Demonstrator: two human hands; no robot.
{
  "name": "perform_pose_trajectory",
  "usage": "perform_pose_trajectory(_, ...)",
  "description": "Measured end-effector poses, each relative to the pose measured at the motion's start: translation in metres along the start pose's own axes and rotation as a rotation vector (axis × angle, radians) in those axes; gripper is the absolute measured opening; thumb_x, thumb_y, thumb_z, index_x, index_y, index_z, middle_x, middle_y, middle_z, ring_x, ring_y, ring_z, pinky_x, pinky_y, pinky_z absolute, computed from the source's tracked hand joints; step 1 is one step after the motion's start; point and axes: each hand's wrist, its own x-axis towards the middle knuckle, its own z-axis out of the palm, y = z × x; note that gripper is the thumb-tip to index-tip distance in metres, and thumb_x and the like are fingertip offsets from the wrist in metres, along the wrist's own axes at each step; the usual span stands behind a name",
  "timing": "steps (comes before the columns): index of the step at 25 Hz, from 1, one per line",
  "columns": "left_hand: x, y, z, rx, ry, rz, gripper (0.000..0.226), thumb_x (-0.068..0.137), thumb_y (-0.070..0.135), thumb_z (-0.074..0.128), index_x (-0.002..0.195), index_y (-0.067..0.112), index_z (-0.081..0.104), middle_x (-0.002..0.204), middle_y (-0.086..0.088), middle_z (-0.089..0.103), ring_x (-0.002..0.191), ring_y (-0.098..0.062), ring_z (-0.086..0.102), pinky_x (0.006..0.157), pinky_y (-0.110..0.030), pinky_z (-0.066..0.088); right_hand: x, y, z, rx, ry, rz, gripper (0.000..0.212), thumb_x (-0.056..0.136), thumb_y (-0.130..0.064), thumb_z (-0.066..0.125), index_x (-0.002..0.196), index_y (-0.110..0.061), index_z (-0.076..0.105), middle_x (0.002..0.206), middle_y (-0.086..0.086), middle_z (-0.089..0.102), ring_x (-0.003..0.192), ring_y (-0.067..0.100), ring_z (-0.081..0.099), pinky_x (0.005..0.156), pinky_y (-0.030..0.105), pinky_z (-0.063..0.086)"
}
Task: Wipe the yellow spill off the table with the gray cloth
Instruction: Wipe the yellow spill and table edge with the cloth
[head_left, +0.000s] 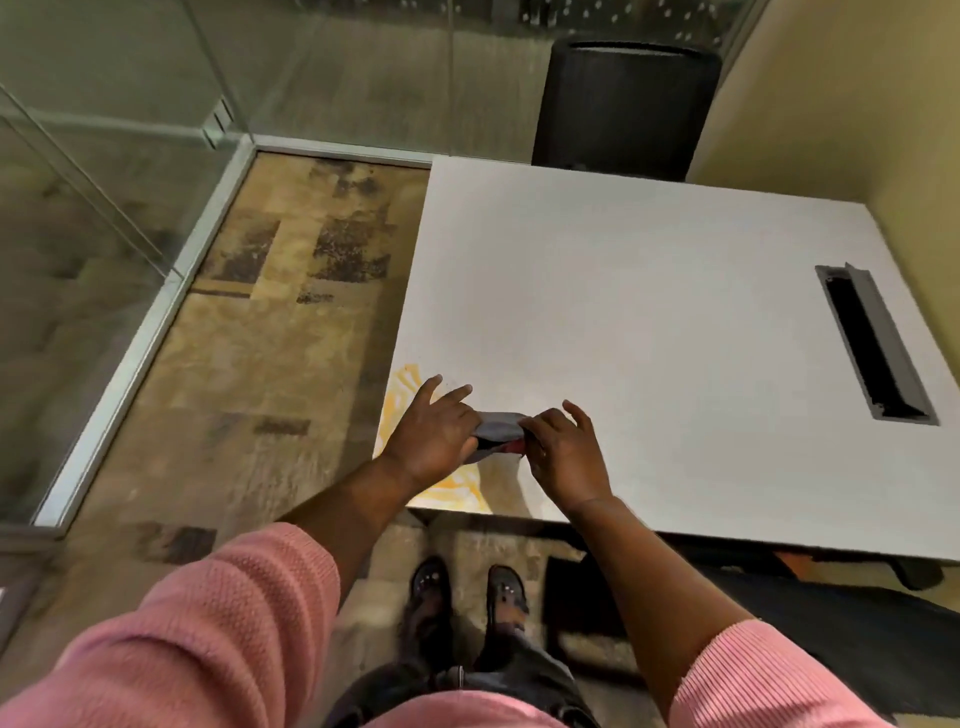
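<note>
Pink sleeves (208, 623) reach out as both my hands bunch the gray cloth (496, 423) just above the counter (649, 312).

My left hand (434, 434) and right hand (563, 454) each pinch an end of the cloth, remaining fingers spread. Beside the cloth, at the counter's near-left corner, the yellow spill (457, 488) looks unwiped; next I should press the cloth down and sweep it.

Gray cloth (497, 427) soft, matt; white table (649, 312) smooth, matt; pink sleeve (208, 623) knitted.
</note>
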Motion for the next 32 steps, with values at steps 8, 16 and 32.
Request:
perform_pose_trajectory(8, -0.048, 0.012, 0.069, 0.022, -0.157, -0.185, 0.030, 0.062, 0.025, 0.091, 0.088, 0.018, 0.078, 0.097, 0.001, 0.080, 0.116, -0.022, 0.072, 0.102, -0.055, 0.054, -0.035, 0.020, 0.075, 0.012, -0.264, -0.056, 0.025, 0.082, -0.007, 0.073, 0.105, -0.016, 0.076, 0.100, 0.007, 0.076, 0.097, 0.030, 0.071, 0.110, 0.050, 0.041)
perform_pose_trajectory(16, -0.078, 0.058, 0.127, -0.130, -0.287, -0.376, 0.059, 0.082, 0.047, 0.064, 0.130, 0.013, 0.067, 0.148, -0.012, 0.059, 0.138, -0.028, 0.055, 0.117, -0.052, 0.040, -0.069, 0.057, 0.084, 0.065, -0.436, -0.035, 0.048, 0.081, -0.027, 0.049, 0.125, -0.022, 0.068, 0.121, 0.002, 0.069, 0.115, 0.025, 0.063, 0.116, 0.045, 0.028)
perform_pose_trajectory(32, -0.016, 0.069, 0.207, -0.075, -0.277, -0.575, 0.086, 0.094, 0.077, 0.039, 0.164, 0.031, 0.019, 0.173, -0.013, 0.007, 0.160, -0.034, 0.006, 0.125, -0.067, 0.008, -0.024, 0.175, 0.132, -0.195, -0.565, -0.145, 0.065, 0.108, -0.044, 0.023, 0.165, -0.015, 0.013, 0.174, 0.009, 0.010, 0.161, 0.030, 0.008, 0.127, 0.059, 0.008)
